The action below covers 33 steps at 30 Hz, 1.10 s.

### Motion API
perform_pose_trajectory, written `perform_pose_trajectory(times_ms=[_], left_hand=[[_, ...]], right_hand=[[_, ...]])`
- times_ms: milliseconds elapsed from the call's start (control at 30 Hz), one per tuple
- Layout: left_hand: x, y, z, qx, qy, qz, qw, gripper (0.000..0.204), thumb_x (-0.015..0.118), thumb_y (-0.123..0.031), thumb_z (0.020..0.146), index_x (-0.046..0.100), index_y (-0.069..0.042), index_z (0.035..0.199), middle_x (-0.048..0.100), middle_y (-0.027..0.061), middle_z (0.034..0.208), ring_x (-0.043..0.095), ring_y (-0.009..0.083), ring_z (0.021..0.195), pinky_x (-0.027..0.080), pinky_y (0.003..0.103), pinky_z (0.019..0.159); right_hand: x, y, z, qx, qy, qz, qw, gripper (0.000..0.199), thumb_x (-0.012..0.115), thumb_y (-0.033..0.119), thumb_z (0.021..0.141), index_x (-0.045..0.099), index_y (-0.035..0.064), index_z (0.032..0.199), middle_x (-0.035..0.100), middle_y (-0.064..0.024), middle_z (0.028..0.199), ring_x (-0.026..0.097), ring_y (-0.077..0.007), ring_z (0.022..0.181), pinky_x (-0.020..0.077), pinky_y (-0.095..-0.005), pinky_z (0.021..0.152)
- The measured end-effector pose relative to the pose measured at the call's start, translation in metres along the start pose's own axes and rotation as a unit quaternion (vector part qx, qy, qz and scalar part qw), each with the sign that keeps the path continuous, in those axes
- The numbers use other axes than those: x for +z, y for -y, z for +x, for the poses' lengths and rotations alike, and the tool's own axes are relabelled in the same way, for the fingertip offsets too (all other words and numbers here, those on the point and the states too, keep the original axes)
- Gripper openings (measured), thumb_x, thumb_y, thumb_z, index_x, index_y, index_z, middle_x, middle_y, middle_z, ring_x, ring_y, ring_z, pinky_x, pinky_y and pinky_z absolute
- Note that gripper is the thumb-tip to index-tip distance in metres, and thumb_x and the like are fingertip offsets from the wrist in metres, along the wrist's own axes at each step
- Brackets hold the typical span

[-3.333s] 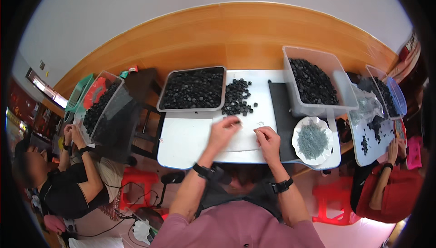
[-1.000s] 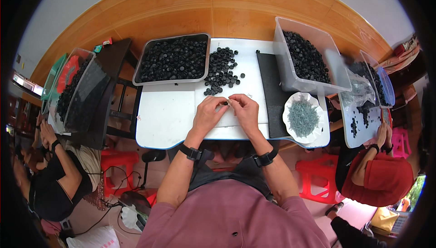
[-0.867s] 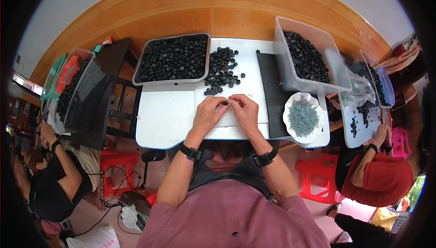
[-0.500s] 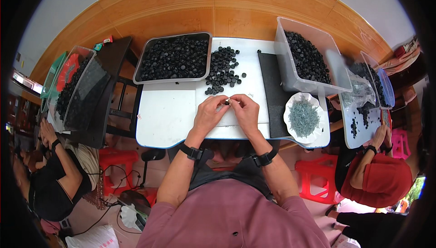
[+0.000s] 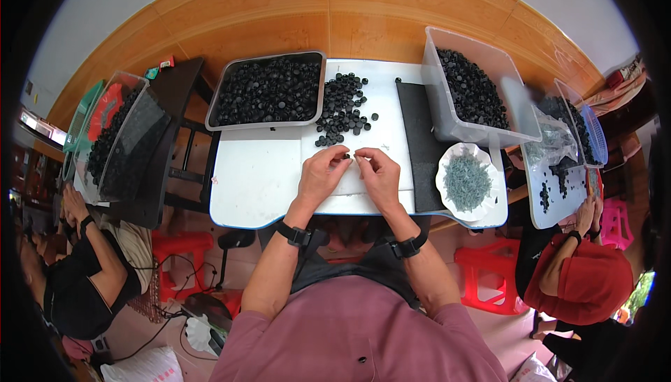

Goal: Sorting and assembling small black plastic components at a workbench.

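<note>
My left hand (image 5: 323, 174) pinches a small black cap (image 5: 347, 156) between thumb and fingertips, over the front part of the white table (image 5: 255, 172). Just to its right, my right hand (image 5: 378, 177) has thumb and forefinger pressed together; whatever sits in that pinch is too small to make out. A narrow gap parts the two hands. Beyond them lies a loose heap of black caps (image 5: 340, 106), a few scattered off to its right. To the right of my right hand, a white scalloped bowl (image 5: 445, 193) holds many thin grey-green pieces (image 5: 467, 181).
A metal tray (image 5: 268, 125) full of black caps stands at the back left, a clear plastic bin (image 5: 482, 132) of them at the back right. Between bin and heap runs a dark mat (image 5: 419, 144). People work at side tables left and right, near red stools (image 5: 482, 277).
My hands, touching at the fingertips before, are now slightly apart, the right one shifted a little to the right. The black cap stays in my left hand.
</note>
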<state>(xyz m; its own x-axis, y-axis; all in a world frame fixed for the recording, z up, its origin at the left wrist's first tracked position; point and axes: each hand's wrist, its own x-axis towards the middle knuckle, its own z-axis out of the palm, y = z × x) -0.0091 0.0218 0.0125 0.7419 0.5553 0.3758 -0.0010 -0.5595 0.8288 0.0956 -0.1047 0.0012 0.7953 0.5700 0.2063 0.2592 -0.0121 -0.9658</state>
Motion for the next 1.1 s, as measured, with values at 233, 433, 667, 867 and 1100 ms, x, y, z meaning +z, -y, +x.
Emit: perform_pose_trajectory(times_ms=[233, 433, 667, 867, 1100], left_hand=[[-0.007, -0.004, 0.005, -0.121, 0.037, -0.080, 0.989, 0.022, 0.078, -0.015, 0.093, 0.071, 0.000, 0.109, 0.080, 0.0086, 0.094, 0.072, 0.0098, 0.084, 0.055, 0.025, 0.075], [-0.012, -0.002, 0.005, -0.140, 0.073, -0.126, 0.979, 0.021, 0.072, -0.014, 0.098, 0.073, 0.000, 0.113, 0.080, 0.0082, 0.095, 0.072, 0.0102, 0.086, 0.054, 0.025, 0.076], [-0.006, 0.003, 0.004, -0.081, 0.057, -0.096, 0.990, 0.020, 0.070, -0.015, 0.098, 0.074, 0.000, 0.112, 0.079, 0.0129, 0.096, 0.076, 0.0167, 0.085, 0.057, 0.029, 0.075], [-0.004, 0.002, 0.004, 0.034, 0.035, 0.013, 0.999, 0.013, 0.072, -0.008, 0.094, 0.075, 0.000, 0.103, 0.073, 0.0100, 0.089, 0.070, 0.0224, 0.079, 0.055, 0.031, 0.071], [-0.005, -0.001, 0.003, 0.080, 0.063, 0.048, 0.994, 0.012, 0.075, -0.008, 0.090, 0.073, 0.000, 0.098, 0.069, 0.0116, 0.088, 0.064, 0.0288, 0.084, 0.052, 0.039, 0.075]], right_hand=[[0.001, 0.016, -0.001, -0.099, 0.023, -0.055, 0.993, 0.017, 0.075, 0.000, 0.086, 0.072, 0.0026, 0.102, 0.073, -0.0069, 0.097, 0.062, -0.0130, 0.064, 0.0495, -0.0278, 0.058], [0.001, 0.012, -0.001, -0.090, 0.024, -0.062, 0.994, 0.015, 0.078, 0.002, 0.085, 0.073, 0.0021, 0.100, 0.073, -0.0062, 0.088, 0.061, -0.0122, 0.062, 0.0489, -0.0275, 0.057], [-0.002, 0.011, -0.001, -0.027, -0.002, -0.008, 1.000, 0.014, 0.077, 0.005, 0.087, 0.076, 0.0013, 0.101, 0.074, -0.0032, 0.081, 0.058, -0.0057, 0.062, 0.0483, -0.0247, 0.058], [-0.008, -0.001, 0.001, 0.011, 0.027, 0.031, 0.999, 0.018, 0.073, 0.004, 0.090, 0.077, 0.0007, 0.108, 0.075, -0.0041, 0.083, 0.063, -0.0067, 0.065, 0.0507, -0.0239, 0.060], [-0.023, 0.000, 0.009, 0.048, 0.091, 0.031, 0.994, 0.019, 0.073, 0.005, 0.091, 0.077, -0.0010, 0.108, 0.077, -0.0067, 0.086, 0.068, -0.0091, 0.071, 0.0540, -0.0248, 0.065]])
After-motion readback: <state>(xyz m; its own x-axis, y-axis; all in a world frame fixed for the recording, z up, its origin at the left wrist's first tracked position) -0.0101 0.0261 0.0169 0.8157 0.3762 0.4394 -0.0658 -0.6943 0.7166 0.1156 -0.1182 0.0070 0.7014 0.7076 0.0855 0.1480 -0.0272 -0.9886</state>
